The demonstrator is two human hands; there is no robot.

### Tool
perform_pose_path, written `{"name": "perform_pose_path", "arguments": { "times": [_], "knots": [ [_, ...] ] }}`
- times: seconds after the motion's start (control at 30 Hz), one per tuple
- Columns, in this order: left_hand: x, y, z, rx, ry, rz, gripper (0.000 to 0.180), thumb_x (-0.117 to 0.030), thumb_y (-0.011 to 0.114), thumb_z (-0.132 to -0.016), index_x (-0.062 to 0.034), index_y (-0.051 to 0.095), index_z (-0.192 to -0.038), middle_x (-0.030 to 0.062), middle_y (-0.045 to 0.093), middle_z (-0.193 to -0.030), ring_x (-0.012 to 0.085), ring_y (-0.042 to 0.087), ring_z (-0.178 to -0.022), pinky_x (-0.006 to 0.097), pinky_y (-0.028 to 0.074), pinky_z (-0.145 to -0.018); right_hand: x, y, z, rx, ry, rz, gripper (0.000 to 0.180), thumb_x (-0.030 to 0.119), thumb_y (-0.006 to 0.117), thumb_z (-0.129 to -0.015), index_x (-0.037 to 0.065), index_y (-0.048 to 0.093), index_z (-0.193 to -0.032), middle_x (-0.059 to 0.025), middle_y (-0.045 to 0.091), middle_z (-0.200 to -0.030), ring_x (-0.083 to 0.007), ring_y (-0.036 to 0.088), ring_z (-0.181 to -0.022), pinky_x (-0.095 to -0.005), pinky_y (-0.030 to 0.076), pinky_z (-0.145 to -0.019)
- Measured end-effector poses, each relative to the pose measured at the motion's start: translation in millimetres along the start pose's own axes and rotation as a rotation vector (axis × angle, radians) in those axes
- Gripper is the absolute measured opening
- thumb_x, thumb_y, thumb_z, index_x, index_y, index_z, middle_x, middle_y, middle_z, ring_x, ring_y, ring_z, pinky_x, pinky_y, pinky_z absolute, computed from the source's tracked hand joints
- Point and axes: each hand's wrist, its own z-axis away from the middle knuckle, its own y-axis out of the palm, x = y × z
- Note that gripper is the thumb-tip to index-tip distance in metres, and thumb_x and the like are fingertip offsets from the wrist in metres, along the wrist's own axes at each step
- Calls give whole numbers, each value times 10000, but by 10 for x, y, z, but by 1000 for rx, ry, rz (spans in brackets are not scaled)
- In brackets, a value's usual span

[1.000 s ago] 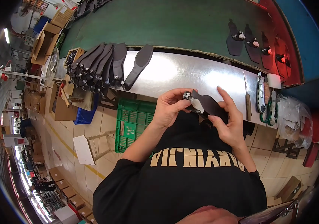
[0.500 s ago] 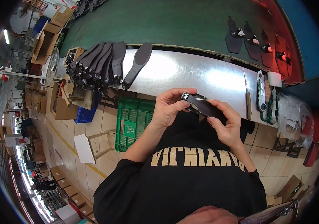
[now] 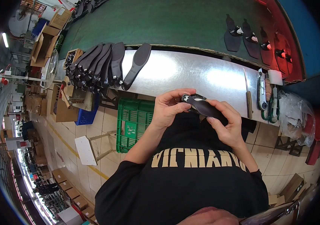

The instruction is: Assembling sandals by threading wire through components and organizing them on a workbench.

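Observation:
In front of my body, above the near edge of the metal table, both hands hold a black sandal [image 3: 209,110] with a shiny ornament at one end. My left hand [image 3: 167,110] pinches the ornamented end between thumb and fingers. The other end of the sole is gripped by my right hand [image 3: 227,123], its thumb below and its fingers on top. My fingers partly hide the strap. Beyond my left hand, a single dark sole [image 3: 142,58] lies slantwise on the metal table [image 3: 190,71], beside a heap of similar dark sandals [image 3: 99,67].
A green belt [image 3: 167,22] runs behind the table, with several strapped sandals [image 3: 250,37] at its right. A wooden-handled awl [image 3: 249,105], a utility knife [image 3: 261,90] and scissors [image 3: 273,108] lie at the table's right end. A green crate [image 3: 124,129] stands below, left of me.
The sandal has turned slightly in my hands, with more of the sole's dark surface showing. Both hands keep their hold and have hardly moved.

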Motion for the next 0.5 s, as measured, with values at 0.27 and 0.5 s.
{"name": "perform_pose_path", "arguments": {
  "times": [0.27,0.5],
  "knots": [
    [42,-49,7,46,84,-80,310,99,679,-815,30,694,-1117,187,658,-1208,154,679,-930,224,579,-732,133,-74,-125,52,-118,214,439,-30,687,-744,13,651,-1179,-126,638,-853,-250,614,-733,-328,479,-673],
    [-37,-73,-32,166,112,-149,322,129,652,-804,36,706,-1107,255,612,-1269,258,658,-1087,296,579,-849,189,-104,-179,81,-191,320,436,-2,722,-725,33,656,-1155,-115,640,-856,-286,616,-736,-365,490,-658]
  ]
}}
